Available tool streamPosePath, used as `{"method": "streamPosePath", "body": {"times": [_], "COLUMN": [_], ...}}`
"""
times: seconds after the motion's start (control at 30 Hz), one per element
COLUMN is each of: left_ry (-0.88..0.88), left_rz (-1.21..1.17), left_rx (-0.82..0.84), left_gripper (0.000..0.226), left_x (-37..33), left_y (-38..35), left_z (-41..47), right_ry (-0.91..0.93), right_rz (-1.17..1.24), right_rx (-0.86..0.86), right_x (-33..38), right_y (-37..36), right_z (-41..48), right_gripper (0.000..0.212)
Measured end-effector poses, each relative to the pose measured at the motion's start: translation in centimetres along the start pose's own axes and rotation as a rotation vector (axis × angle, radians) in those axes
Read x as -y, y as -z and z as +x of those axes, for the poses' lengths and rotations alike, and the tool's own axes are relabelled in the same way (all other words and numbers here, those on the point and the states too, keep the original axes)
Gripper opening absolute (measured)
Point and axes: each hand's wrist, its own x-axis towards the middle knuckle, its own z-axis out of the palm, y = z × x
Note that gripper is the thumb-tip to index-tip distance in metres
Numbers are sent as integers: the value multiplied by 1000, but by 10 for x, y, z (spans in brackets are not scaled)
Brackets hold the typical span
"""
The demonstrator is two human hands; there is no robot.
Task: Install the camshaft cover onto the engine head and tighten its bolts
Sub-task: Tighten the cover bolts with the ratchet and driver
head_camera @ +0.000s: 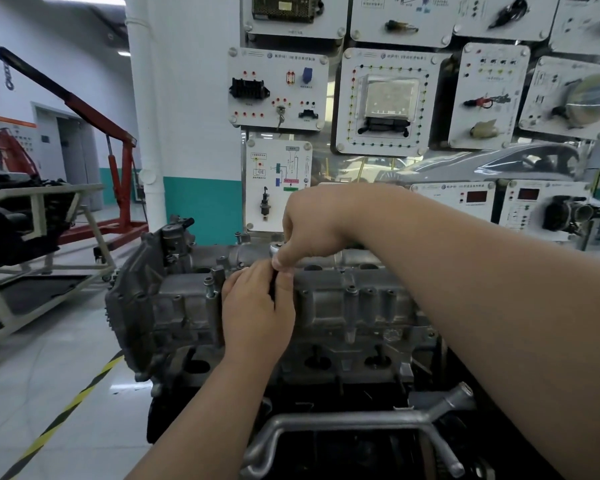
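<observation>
Presently the camshaft cover [329,303] sits on the engine head [347,372], and by appearance the work is at the bolt-tightening stage. The right hand [312,226] reaches in from above, its fingers curled and pinching the chrome top of a socket tool [275,250] near the middle of the cover's upper face. The left hand [257,313] comes up from the near side and pinches a dark shank [274,285] just beneath. This is judged to be a steadying hold that keeps the tool upright on a fastener, but the fastener itself is hidden by the fingers. A raised bolt [208,283] stands just left of the left hand on the cover's near edge, and others line that edge to the right. Whether they are fully seated cannot be told. Room is open at the left end, beyond the timing case [132,292]. The far edge stands in front of the training panels [278,88]. A metal pipe [343,419] crosses below the near side and the right forearm spans the cover's right half, so tool swing is freest leftward.
</observation>
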Motion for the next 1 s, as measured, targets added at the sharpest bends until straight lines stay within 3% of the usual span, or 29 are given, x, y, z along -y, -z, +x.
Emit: {"method": "streamPosePath", "body": {"times": [0.13, 0.23, 0.3, 0.4, 0.47, 0.63, 0.73, 0.8, 0.87, 0.93, 1.0], "left_ry": [54, 275, 122, 60, 30, 84, 221, 296, 239, 106, 33], "left_rz": [-21, 1, -16, -37, -36, -68, -121, -234, -222, -123, -55], "left_rx": [-70, 41, -36, 0, 7, 21, 79, 57, -3, 11, 14], "left_gripper": [23, 39, 17, 37, 32, 20, 6, 14, 30, 25, 22], "left_x": [-5, -8, -5, -5, -4, -4, -2, -3, -4, -3, 1], "left_y": [0, -1, 1, 6, 6, 3, 1, -1, 0, 2, 5], "left_z": [0, 2, 1, 2, 3, 1, 3, 5, 5, 2, 0], "right_ry": [-1, -21, -44, -35, -15, -37, -52, -42, -60, -78, -45], "right_rz": [-54, -28, 22, -58, -136, -111, 31, 67, 101, 99, -56], "right_rx": [-9, -13, 36, 75, 78, 103, 182, 158, 133, 168, 168], "right_x": [19, 26, 23, 14, 10, 13, 21, 23, 19, 13, 9], "right_y": [-4, -5, 1, 9, 11, 11, 7, 3, 4, 8, 10], "right_z": [-1, -2, -3, -7, -9, -11, -7, -5, -4, -7, -9], "right_gripper": [49, 54, 50, 37, 30, 38, 43, 45, 44, 41, 35]}}
